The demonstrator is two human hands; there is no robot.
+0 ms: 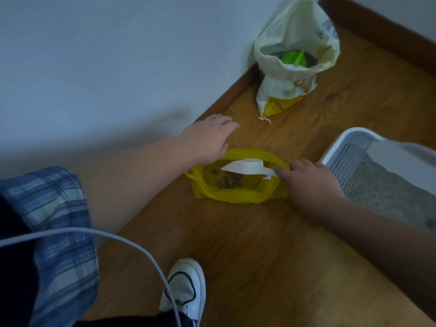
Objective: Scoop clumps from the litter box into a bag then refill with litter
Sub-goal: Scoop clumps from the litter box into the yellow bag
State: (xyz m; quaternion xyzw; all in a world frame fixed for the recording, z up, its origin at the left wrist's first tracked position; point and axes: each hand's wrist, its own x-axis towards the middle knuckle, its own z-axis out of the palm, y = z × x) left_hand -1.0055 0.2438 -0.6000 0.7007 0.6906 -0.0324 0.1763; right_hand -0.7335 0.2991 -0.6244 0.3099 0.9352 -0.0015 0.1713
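Observation:
A yellow plastic bag (236, 197) lies open on the wooden floor with several grey-brown clumps (230, 181) inside. A white scoop (246, 167) lies across the bag's mouth; my right hand (309, 185) grips its handle end. My left hand (210, 138) hovers over the bag's far left rim, fingers relaxed, thumb near the yellow edge. The white litter box (349, 149), with a perforated step and grey litter (387, 185), sits at the right.
An open cream-and-yellow litter sack (292, 74) stands in the corner by the wall, a green scoop (295, 59) inside it. My white shoe (186, 286) is on the floor at bottom centre. A grey cable (118, 237) hangs in front.

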